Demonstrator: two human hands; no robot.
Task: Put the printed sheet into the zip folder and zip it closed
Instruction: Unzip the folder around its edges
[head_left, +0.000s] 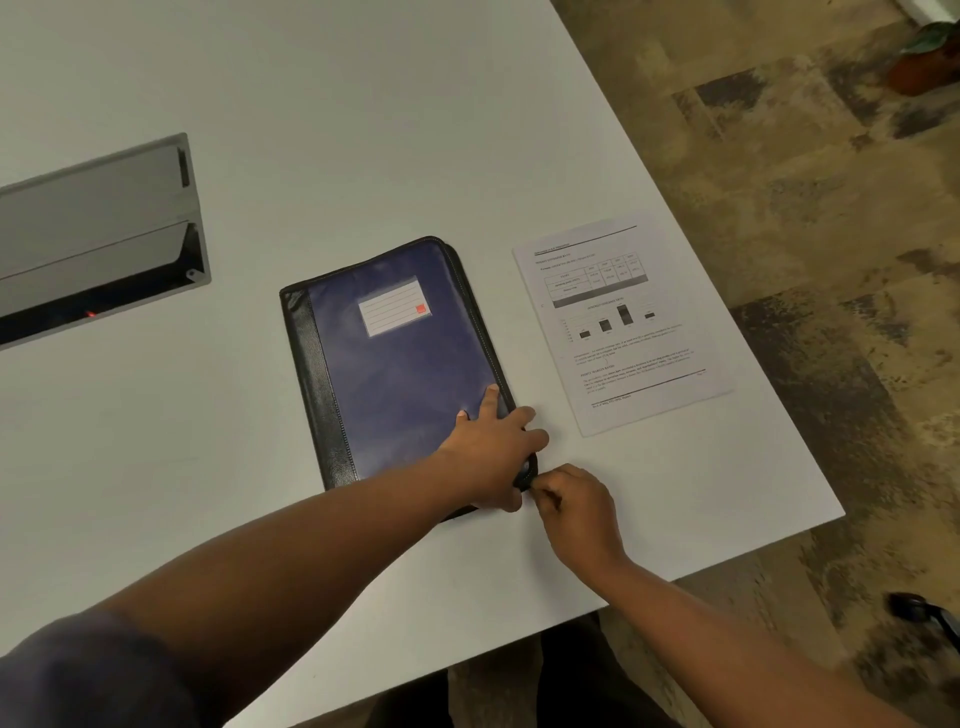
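A dark blue zip folder (395, 353) with a black spine and a white label lies flat and closed on the white table (363, 130). My left hand (493, 447) presses on its near right corner, fingers spread on the cover. My right hand (571, 504) pinches the zipper pull at that same corner; the pull itself is mostly hidden by my fingers. The printed sheet (621, 322), with a table, a bar chart and text, lies flat on the table to the right of the folder, apart from it.
A grey cable-port hatch (98, 234) is set into the table at the left, its lid partly open. The table's right edge runs diagonally just past the sheet, over patterned carpet. A potted plant (924, 57) stands on the floor at the far right.
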